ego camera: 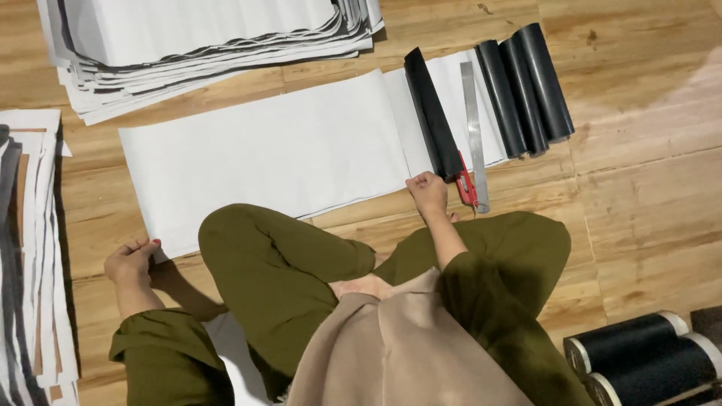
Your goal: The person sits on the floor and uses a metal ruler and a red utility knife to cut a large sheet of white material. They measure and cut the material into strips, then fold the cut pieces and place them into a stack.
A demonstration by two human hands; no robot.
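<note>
Above the left hand (134, 259), the stack of cut sheets (203, 45) runs off the top edge, so its full depth cannot be seen. To that hand's left, a second pile of sheets (34, 256) is cut by the left and bottom edges. Below and to the right of the right hand (429, 192), the black rolls (639, 357) are clipped at the bottom right corner. The person's knee (256, 240) hides the near edge of the white sheet (263, 150) between the hands.

Long white sheet (263, 150) flat across wooden floor, both near corners pinched.
</note>
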